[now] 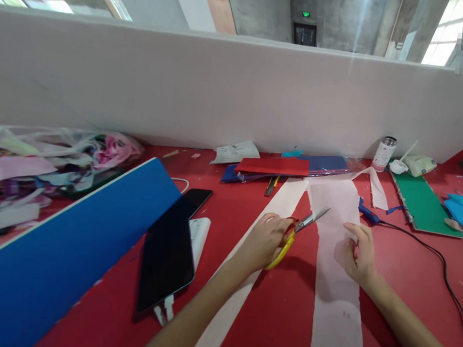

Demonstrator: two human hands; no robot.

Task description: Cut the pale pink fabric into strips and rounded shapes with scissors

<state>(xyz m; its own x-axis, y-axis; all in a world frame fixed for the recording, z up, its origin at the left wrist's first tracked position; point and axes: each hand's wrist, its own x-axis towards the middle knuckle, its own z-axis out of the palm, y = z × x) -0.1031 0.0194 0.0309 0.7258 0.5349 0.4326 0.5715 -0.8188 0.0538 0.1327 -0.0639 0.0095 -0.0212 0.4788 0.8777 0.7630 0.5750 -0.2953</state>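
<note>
My left hand (265,241) is closed round the yellow and red handles of a pair of scissors (297,228). The blades point up and to the right, onto the edge of a long pale pink paper strip (337,289). On that strip lies my right hand (359,253), fingers spread flat, pressing it to the red table (284,316). A second pale strip (249,250) runs diagonally under my left forearm.
A blue board (61,251) lies at the left with a dark tablet (167,259), a phone (191,202) and a white power strip (199,234) beside it. Red and blue sheets (274,166), a can (384,153), a green board (424,202) and a black cable (444,265) lie farther back and right. Crumpled bags (35,169) sit far left.
</note>
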